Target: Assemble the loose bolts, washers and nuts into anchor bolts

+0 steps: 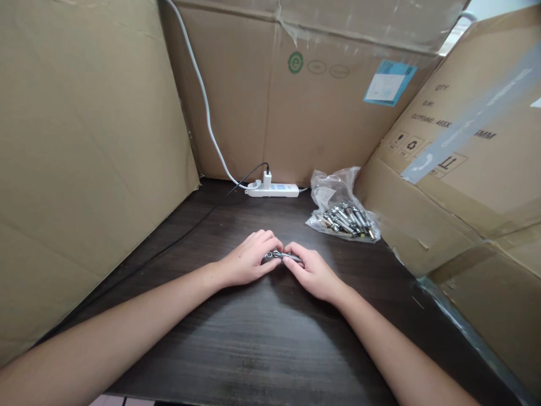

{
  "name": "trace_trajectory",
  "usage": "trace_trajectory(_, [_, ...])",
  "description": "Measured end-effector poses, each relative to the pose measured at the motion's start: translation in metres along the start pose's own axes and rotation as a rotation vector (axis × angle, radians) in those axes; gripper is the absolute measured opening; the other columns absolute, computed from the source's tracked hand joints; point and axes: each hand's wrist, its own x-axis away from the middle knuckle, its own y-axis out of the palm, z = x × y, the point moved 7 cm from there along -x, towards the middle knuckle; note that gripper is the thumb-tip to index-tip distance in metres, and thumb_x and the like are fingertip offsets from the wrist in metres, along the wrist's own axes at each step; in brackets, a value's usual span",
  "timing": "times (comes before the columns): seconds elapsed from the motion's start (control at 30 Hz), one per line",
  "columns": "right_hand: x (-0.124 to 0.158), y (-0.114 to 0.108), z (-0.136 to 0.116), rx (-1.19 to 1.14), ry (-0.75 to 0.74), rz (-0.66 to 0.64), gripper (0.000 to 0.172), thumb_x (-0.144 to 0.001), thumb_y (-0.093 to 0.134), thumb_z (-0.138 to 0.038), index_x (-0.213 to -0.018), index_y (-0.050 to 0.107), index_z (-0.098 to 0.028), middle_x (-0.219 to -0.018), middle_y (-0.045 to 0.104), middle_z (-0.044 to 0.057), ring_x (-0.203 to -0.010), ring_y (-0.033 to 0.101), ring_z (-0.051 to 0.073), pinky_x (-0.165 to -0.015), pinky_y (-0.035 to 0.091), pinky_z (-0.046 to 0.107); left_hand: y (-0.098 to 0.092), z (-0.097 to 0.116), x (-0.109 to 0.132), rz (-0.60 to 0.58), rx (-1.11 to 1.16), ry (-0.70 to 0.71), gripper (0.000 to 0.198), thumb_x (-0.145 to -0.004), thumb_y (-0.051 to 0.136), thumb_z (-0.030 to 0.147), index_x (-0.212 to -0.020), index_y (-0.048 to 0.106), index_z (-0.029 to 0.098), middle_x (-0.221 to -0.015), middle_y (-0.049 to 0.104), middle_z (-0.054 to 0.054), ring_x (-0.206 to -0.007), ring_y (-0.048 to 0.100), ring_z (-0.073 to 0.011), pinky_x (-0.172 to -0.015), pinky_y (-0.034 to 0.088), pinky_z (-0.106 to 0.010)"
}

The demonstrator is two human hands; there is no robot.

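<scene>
My right hand (315,270) pinches a slim silver metal bolt (292,257) between thumb and fingers. The bolt lies roughly level and points to the left. At its left end my left hand (256,258) curls over, thumb and fingertips closed around a small shiny metal ring (276,254), which looks like a nut or washer. A second small ring (269,255) shows under the left palm, between thumb and forefinger. The fingertips of both hands nearly meet, and they partly hide the small parts.
A clear plastic bag (333,192) of several metal bolts (349,219) lies at the back right. Behind stands a white power strip (285,190) with a plugged-in charger (267,179) and a black cable (186,232). Cardboard walls (236,101) enclose the dark wooden table (253,349).
</scene>
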Motion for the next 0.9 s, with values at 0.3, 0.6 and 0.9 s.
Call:
trace_trajectory(0.3, [0.001, 0.004, -0.005, -0.057, -0.022, -0.066, 0.018, -0.091, 0.048, -0.033, -0.099, 0.058, -0.021, -0.09, 0.066, 0.001, -0.079, 0.061, 0.015, -0.072, 0.047, 0.024, -0.001, 0.002, 0.001, 0.003, 0.053, 0.023, 0.012, -0.09, 0.052, 0.031, -0.095, 0.052, 0.02, -0.095, 0.056, -0.003, -0.088, 0.051, -0.0173, -0.079, 0.041, -0.03])
trace_trajectory(0.6, [0.001, 0.004, -0.005, -0.033, 0.007, -0.025, 0.015, -0.089, 0.05, -0.033, -0.095, 0.059, -0.022, -0.091, 0.067, 0.0, -0.077, 0.062, 0.015, -0.071, 0.047, 0.025, 0.0, 0.007, 0.0, 0.002, -0.002, 0.035, 0.008, -0.08, 0.056, 0.018, -0.086, 0.05, 0.019, -0.087, 0.056, -0.001, -0.082, 0.05, -0.0159, -0.076, 0.038, -0.029])
trace_trajectory(0.9, [0.0, -0.011, 0.0, 0.048, 0.041, 0.064, 0.013, -0.086, 0.049, -0.028, -0.079, 0.055, -0.019, -0.065, 0.055, -0.005, -0.058, 0.047, 0.011, -0.056, 0.034, 0.022, -0.002, 0.001, -0.001, 0.039, -0.029, 0.011, 0.004, -0.084, 0.05, 0.022, -0.084, 0.052, 0.019, -0.081, 0.055, -0.001, -0.079, 0.049, -0.0158, -0.074, 0.038, -0.029])
